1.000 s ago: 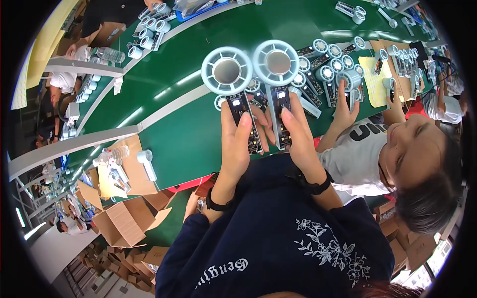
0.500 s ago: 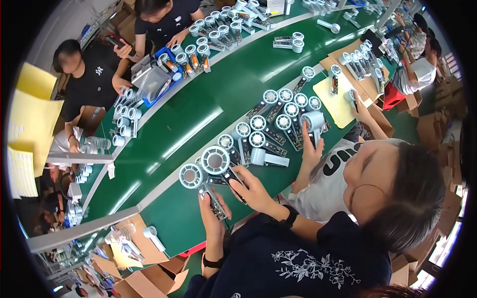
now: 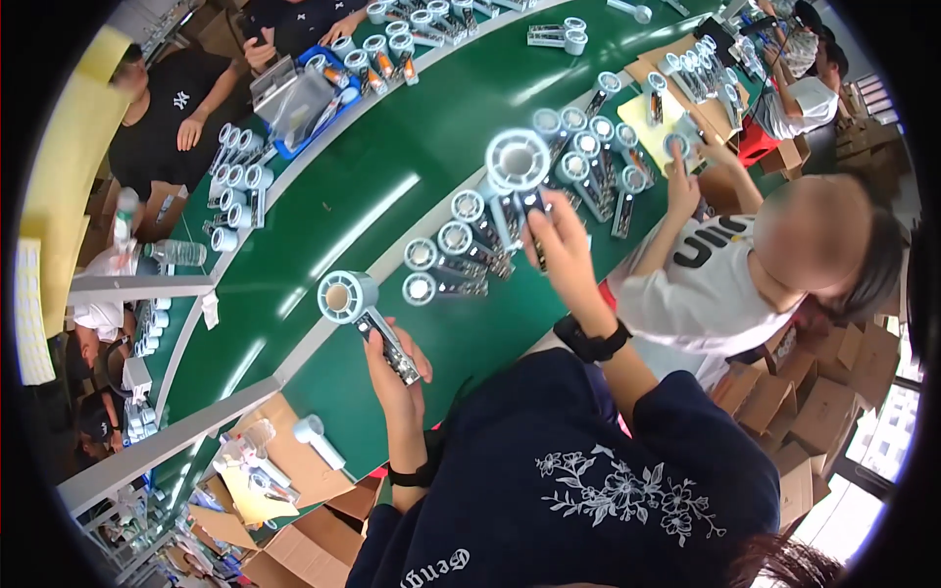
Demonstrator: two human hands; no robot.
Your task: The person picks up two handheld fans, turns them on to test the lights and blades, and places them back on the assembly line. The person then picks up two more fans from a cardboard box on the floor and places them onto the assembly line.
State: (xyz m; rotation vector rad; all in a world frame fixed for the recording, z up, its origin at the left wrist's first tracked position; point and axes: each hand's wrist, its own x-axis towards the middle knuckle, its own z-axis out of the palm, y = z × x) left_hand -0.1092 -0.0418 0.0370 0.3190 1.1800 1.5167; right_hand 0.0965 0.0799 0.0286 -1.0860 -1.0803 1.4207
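Note:
My left hand is closed around the handle of a pale blue handheld fan. Its round head tilts up to the left, and the handle is uncovered, with a circuit board showing. Farther away, my right hand grips another handheld fan by its dark handle, head upward. A second pale handle shows beside it; I cannot tell whether that is held too. Beyond and beneath the right hand, several similar fans lie in a cluster on the green table.
At right, a co-worker in a white shirt handles a fan. Across the table are a blue bin, rows of fans and people in black. A metal rail crosses the lower left, near cardboard boxes and a lone fan.
My right hand has moved away and to the right with its fan, over the cluster. My left hand has shifted left, its fan tilting and turning. The whole view has also shifted.

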